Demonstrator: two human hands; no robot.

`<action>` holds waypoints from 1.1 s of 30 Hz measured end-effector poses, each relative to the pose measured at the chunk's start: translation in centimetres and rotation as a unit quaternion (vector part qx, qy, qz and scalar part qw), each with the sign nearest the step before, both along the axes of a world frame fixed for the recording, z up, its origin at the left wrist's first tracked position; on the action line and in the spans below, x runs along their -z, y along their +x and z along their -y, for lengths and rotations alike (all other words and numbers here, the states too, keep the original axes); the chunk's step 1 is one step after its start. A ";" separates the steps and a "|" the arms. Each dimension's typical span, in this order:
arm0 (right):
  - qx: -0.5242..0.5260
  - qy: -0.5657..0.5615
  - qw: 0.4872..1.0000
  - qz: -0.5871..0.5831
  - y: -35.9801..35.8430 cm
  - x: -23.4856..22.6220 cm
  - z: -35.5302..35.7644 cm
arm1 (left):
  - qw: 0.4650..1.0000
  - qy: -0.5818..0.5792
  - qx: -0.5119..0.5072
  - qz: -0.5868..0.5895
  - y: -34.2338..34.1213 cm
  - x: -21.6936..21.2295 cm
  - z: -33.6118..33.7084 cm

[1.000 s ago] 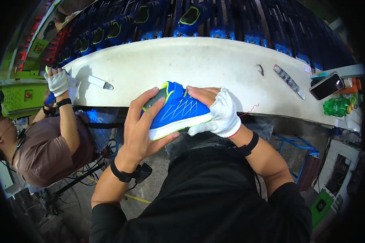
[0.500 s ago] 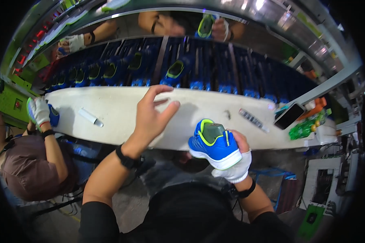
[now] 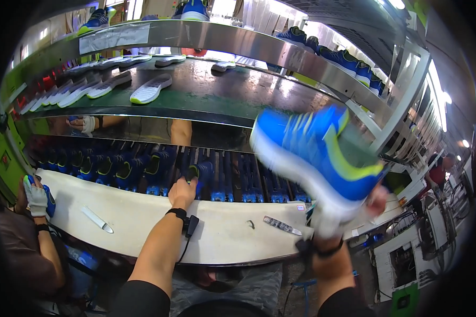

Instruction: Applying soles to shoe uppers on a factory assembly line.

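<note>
My right hand (image 3: pixel 333 216), in a white glove, holds up a blue sneaker (image 3: pixel 307 158) with lime-green collar lining and a white sole. The shoe is close to the camera and smeared by motion, and it hides part of the hand. Bare and stretched forward, my left hand (image 3: pixel 182 193) has its fingers closed on a dark blue shoe upper (image 3: pixel 201 173) on the slatted conveyor (image 3: pixel 221 185). The fingertips are partly hidden by the hand. More blue shoes (image 3: pixel 122 170) stand in a row on the conveyor to the left.
A white worktable (image 3: pixel 217 227) lies before me, with a white tube (image 3: pixel 97 220) and a marker-like stick (image 3: pixel 282 225) on it. Above, a green shelf (image 3: pixel 206 87) bears several white soles (image 3: pixel 150 89). At the left, a co-worker's gloved hand (image 3: pixel 36 198) holds a blue shoe.
My left hand has gone from open above the table to a shoe on the conveyor. My right hand has lifted the sneaker upward. The view has tilted up, showing the shelves.
</note>
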State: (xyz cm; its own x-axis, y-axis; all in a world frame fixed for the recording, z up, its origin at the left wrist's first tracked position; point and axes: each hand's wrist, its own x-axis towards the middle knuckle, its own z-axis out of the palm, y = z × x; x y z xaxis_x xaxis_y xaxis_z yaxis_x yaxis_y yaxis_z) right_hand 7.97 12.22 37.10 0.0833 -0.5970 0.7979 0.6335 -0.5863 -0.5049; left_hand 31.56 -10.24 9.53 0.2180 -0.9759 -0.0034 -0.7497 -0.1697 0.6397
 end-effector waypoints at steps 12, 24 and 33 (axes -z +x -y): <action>0.456 -0.214 0.649 -0.570 11.6 -6.1 19.5 | 0.890 -0.025 0.174 -0.420 11.7 2.6 -11.1; 0.397 -0.082 0.630 -0.662 20.4 -1.5 27.1 | 0.838 -0.176 0.501 0.124 2.6 -5.3 -14.4; 0.543 -0.256 0.669 -0.438 9.2 2.8 18.2 | 0.778 -0.405 0.467 -0.113 2.4 -8.7 -19.9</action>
State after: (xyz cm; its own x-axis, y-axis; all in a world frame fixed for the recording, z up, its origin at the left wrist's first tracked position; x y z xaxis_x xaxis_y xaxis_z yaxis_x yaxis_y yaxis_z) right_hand 17.18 -6.01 34.26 0.3922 -0.3525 0.8497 -0.7149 -0.6981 0.0404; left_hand 33.96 9.64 18.23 -0.5039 -0.4107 0.7599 -0.1582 0.9087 0.3862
